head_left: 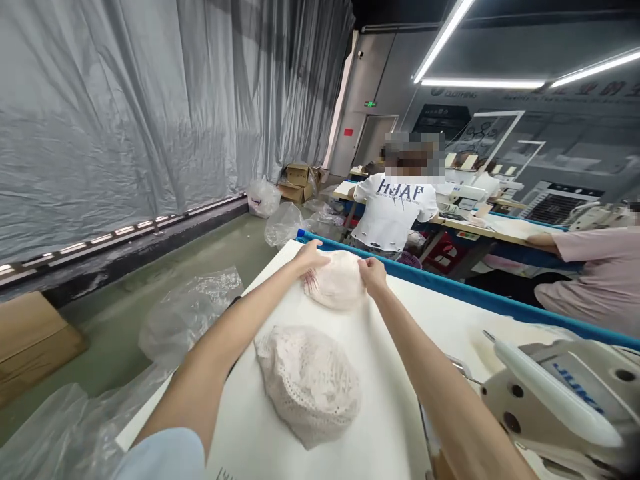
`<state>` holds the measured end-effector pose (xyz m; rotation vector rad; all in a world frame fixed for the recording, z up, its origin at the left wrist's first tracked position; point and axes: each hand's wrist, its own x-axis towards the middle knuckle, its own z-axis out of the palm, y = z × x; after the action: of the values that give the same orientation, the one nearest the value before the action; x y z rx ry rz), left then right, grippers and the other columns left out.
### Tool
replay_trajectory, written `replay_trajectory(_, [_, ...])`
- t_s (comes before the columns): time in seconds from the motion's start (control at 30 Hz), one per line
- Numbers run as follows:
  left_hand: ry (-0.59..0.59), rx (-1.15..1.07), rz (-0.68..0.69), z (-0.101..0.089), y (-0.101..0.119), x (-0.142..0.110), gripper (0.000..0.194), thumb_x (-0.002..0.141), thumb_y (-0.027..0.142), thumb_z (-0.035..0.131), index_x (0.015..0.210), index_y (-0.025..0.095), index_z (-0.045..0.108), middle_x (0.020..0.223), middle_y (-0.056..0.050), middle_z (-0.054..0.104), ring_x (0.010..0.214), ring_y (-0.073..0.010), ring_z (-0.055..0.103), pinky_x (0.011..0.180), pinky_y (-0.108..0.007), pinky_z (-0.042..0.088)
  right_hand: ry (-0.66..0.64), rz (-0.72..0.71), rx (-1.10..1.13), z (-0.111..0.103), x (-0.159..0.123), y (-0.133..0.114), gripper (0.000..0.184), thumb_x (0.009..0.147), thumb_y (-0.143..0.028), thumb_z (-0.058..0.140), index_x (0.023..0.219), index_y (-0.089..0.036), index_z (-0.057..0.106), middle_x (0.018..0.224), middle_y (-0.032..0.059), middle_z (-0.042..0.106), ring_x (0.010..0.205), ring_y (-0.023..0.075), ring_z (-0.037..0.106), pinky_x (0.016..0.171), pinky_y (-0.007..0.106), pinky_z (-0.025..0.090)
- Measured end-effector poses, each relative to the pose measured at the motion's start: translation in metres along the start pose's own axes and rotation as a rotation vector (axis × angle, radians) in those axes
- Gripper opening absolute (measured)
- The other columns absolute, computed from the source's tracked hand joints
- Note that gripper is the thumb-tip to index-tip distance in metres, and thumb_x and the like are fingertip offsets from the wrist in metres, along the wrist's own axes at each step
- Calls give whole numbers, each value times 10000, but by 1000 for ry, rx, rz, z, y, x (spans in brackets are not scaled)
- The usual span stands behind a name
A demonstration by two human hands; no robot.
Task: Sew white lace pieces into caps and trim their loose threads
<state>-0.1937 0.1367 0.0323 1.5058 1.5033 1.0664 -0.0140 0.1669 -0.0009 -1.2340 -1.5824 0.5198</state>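
Both my arms stretch out over the white table. Between my hands is a pale pinkish-white piece of fabric [336,281], rounded in outline, with reddish marks at its left side. My left hand [313,257] grips its upper left edge, the thumb lying over it. On the opposite edge, my right hand [373,272] pinches the cloth with curled fingers. Nearer to me, a crumpled off-white eyelet fabric piece [313,383] rests on the table, touched by neither hand.
A white JUKI sewing machine [565,393] stands at right. Blue trim [425,267] runs along the table's far edge. Clear plastic bags [190,320] and a cardboard box [37,340] lie at left. Ahead sits a person in a white shirt [393,207]; another wears pink [597,267].
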Motion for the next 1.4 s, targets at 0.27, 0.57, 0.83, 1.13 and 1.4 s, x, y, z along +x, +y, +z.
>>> replay_trajectory(0.27, [52,350,77,32,-28,-7,331,753,114,618,1076,180,589,1361,-131,333,1310,-338,190,1041,-503,120,42,134,-156,-6,-25,32,289,930,-331,438,1148,-168,537,1148,70,555,988,190,567,820,395,490])
replay_trajectory(0.57, [-450,463,476,-2,20,-182,196,744,250,644,925,178,667,818,-24,599,736,-164,545,696,-259,378,-421,-181,-110,-63,-160,-57,180,893,-343,465,843,-208,572,712,4,591,561,121,498,538,266,431])
replay_trajectory(0.83, [-337,458,370,7,9,-223,193,807,166,466,721,139,637,747,-40,615,704,-156,547,660,-249,372,-567,-399,-298,-83,-222,-62,299,857,-397,531,1102,-234,479,1080,78,516,559,101,531,460,259,447])
replay_trajectory(1.13, [28,269,239,2,-1,-215,221,880,296,420,757,155,538,657,23,538,607,-106,476,573,-211,327,-398,-505,-332,-63,-218,-62,185,921,-297,418,1030,-214,543,977,59,591,525,96,515,458,240,393])
replay_trajectory(1.4, [-22,51,94,-5,-19,-206,297,895,398,406,727,164,479,603,47,469,507,-83,513,488,-194,309,-452,-649,-461,-52,-210,-65,234,931,-296,404,903,-240,630,840,22,639,513,88,522,397,221,218])
